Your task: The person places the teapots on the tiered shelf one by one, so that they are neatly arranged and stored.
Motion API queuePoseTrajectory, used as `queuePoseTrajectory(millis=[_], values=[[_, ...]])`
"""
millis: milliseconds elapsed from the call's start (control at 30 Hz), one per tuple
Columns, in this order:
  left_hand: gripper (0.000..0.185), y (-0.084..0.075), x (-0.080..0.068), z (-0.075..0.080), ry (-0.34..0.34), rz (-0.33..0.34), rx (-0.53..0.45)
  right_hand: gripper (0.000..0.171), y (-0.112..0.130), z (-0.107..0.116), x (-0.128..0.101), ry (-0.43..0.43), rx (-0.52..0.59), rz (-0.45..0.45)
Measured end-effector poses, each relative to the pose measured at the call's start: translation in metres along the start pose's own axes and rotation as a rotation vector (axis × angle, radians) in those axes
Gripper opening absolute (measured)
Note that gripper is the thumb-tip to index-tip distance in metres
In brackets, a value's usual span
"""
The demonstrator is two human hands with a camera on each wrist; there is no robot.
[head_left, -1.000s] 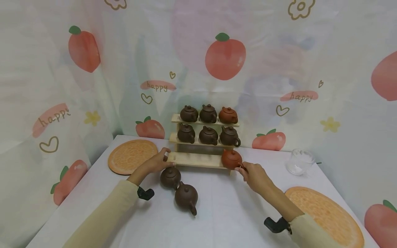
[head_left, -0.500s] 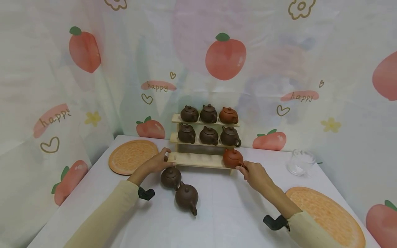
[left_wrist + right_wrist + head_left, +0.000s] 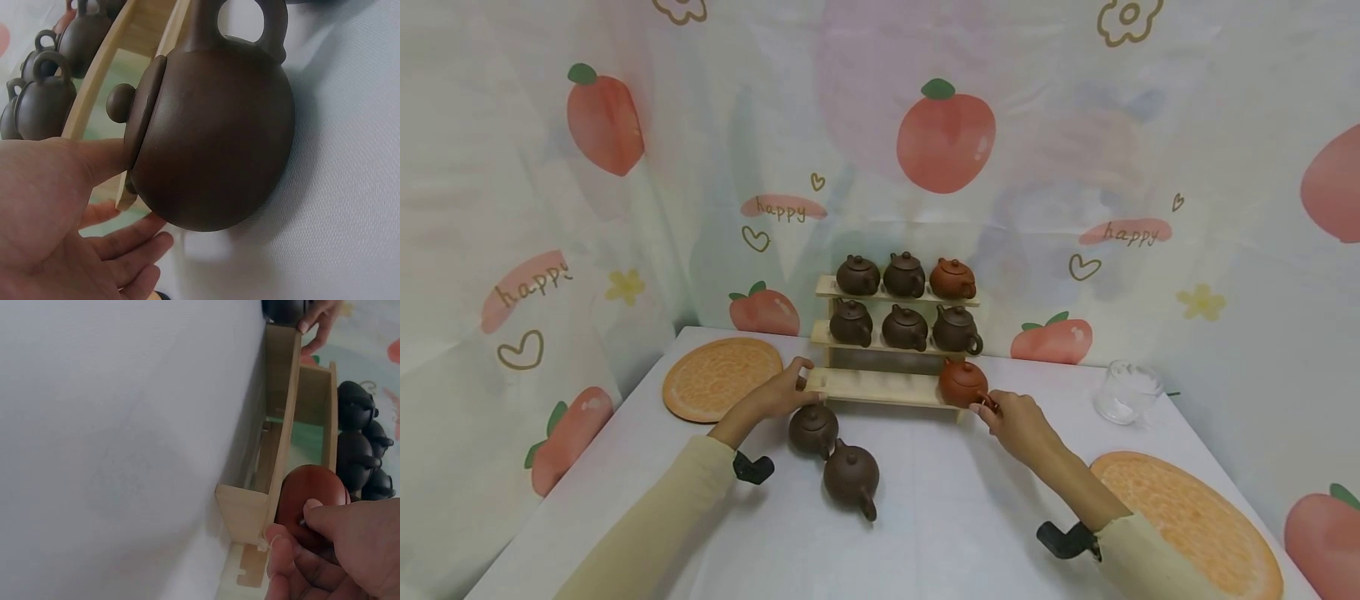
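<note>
Roughly, as noted from the head and wrist views:

Right hand (image 3: 1017, 417): fingers pinched on the handle of the reddish-brown teapot (image 3: 962, 382), thumb over it in the right wrist view.
Reddish-brown teapot: sat at the right end of the lowest tier of the wooden rack (image 3: 880, 388).
Left hand (image 3: 778, 393): thumb and fingers curled round the left end of that lowest tier, gripping it.
Dark brown teapot (image 3: 812, 428): on the white tablecloth (image 3: 955, 517), just in front of the rack and right beside the left hand; whether they touched, I could not tell.
Second dark teapot (image 3: 851, 476): on the cloth, touching the first, handle toward the viewer.
Upper tiers: three small teapots each, the top-right one reddish.
Writing: "happy" (image 3: 781, 208) printed on the backdrop in several places.
Elsewhere: orange-slice mats (image 3: 721, 377) left and right; a glass cup (image 3: 1124, 392) to the right.
</note>
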State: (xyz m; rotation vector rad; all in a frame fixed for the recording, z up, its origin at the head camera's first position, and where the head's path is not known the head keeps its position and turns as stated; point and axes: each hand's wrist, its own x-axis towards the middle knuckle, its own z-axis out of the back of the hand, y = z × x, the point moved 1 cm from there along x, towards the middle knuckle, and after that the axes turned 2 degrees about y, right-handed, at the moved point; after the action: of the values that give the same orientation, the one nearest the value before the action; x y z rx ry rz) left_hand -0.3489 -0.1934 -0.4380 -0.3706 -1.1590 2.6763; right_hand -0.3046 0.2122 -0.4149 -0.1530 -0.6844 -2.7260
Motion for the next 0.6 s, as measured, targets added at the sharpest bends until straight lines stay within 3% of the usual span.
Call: queuePoseTrajectory(millis=[167, 400, 500, 600], values=[[0.07, -0.001, -0.001, 0.0, -0.005, 0.002, 0.009, 0.029, -0.002, 0.0, -0.003, 0.037, -0.031, -0.058], [0.068, -0.002, -0.002, -0.001, -0.016, -0.002, 0.009, 0.037, 0.008, -0.005, -0.016, 0.366, -0.103, -0.245], [0.067, -0.002, -0.002, -0.001, -0.019, -0.003, 0.012, 0.036, 0.021, -0.016, -0.021, 0.406, -0.09, -0.221], [0.066, -0.002, -0.003, -0.001, -0.017, -0.006, 0.011, 0.038, 0.038, -0.029, -0.026, 0.379, -0.072, -0.139]])
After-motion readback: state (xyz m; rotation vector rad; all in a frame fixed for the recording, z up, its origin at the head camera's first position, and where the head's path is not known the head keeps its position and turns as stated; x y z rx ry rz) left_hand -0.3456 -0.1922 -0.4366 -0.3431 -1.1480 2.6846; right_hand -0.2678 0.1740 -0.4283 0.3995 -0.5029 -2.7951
